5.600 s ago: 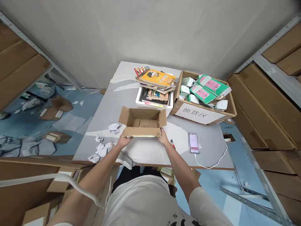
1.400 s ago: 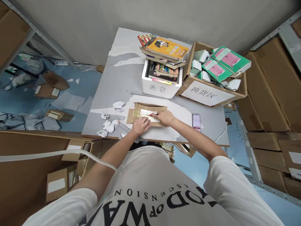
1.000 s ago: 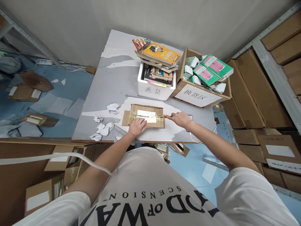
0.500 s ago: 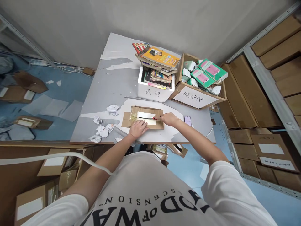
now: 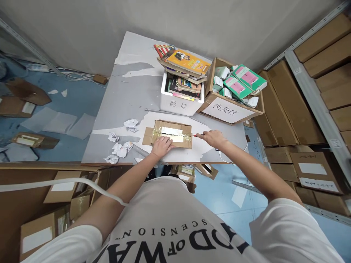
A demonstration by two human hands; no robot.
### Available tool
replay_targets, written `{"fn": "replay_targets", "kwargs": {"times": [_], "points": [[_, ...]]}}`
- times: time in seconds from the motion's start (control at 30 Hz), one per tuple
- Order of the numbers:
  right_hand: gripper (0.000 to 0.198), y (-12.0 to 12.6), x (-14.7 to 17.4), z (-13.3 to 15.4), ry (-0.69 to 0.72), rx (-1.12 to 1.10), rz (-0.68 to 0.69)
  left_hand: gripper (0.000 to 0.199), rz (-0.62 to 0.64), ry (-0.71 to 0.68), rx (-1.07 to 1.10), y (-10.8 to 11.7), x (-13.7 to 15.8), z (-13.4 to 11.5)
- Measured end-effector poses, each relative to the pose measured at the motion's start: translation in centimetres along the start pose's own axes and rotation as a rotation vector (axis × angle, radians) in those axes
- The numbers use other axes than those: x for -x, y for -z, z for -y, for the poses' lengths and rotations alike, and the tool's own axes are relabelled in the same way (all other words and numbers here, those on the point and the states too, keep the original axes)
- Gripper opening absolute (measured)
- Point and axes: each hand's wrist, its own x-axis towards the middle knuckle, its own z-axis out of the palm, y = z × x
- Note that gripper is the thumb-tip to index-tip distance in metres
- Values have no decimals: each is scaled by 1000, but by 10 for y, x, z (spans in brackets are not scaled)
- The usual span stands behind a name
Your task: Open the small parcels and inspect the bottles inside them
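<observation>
A cardboard box [image 5: 173, 143] lies on the table before me, with clear tape and a white label on top and one flap out at its left. A dark slit runs lengthwise across the label. My left hand [image 5: 162, 147] lies with its fingers flat on the box's near left part, pressing it down. My right hand [image 5: 215, 138] is closed around the handle of a slim knife [image 5: 195, 135], red near the blade. The knife's tip is at the box's right edge; most of the handle is hidden in my fingers.
Crumpled paper [image 5: 122, 149] lies left of the box. Behind stand a white foam bin [image 5: 175, 106] piled with books and a labelled carton [image 5: 229, 110] of green and pink packs. Boxes fill the right shelf [image 5: 309, 87]. A large carton [image 5: 27, 182] stands at the lower left.
My right hand has moved right with the knife, from above the label to beyond the box's right edge, and now covers most of the phone. My left hand stays on the box.
</observation>
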Motion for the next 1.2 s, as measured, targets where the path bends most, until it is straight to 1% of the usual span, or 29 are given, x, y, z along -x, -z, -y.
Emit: {"fn": "replay_targets", "kwargs": {"times": [0.07,0.1,0.17,0.23,0.27,0.33,0.37,0.4,0.47,0.57,0.73,0.83,0.87,0.9,0.93,0.97,1.0,1.07,1.1,1.13,1.17,1.2], "points": [[63,-13,13,-10,-14,-70,-69,28,-2,-6,-14,2,-1,0],[62,-23,19,-15,-42,-133,-129,28,-3,-12,-16,3,-1,-1],[58,-52,27,-23,-160,-330,-298,28,1,-29,-8,7,-1,-3],[54,-93,24,-23,-343,-622,-504,28,16,-47,1,12,-1,-4],[55,-116,18,-19,-416,-816,-567,29,30,-58,2,14,-1,-5],[58,-162,-2,-3,-557,-1195,-629,31,67,-79,-9,19,-1,-5],[57,-182,-15,7,-631,-1339,-658,32,87,-86,-17,21,-1,-5],[54,-200,-28,17,-717,-1439,-699,33,105,-90,-24,22,0,-4],[48,-228,-51,36,-782,-1488,-724,35,134,-91,-33,25,2,-3],[42,-250,-75,52,-833,-1507,-731,38,156,-77,-45,27,3,-3],[44,-269,-91,53,-878,-1483,-698,49,177,-39,-63,36,9,-5],[44,-274,-92,54,-904,-1429,-691,53,171,7,-34,46,34,7],[44,-274,-91,56,-918,-1409,-693,54,168,53,-29,50,47,14],[46,-273,-91,58,-934,-1390,-696,54,164,131,-34,54,62,23],[48,-271,-89,61,-962,-1366,-708,56,158,244,-51,56,79,33],[50,-267,-88,65,-1001,-1337,-734,61,147,396,-81,58,95,43],[53,-262,-86,70,-1039,-1302,-772,69,128,585,-119,59,110,55],[59,-248,-82,81,-1075,-1223,-864,92,93,988,-159,57,132,78],[61,-240,-81,86,-1059,-1189,-903,101,83,1154,-148,54,138,88],[62,-230,-80,92,-1016,-1166,-930,107,79,1272,-122,49,140,98],[63,-220,-79,98,-954,-1155,-943,108,79,1338,-86,44,140,106],[62,-209,-79,104,-892,-1152,-953,105,82,1362,-48,38,137,112]]}}
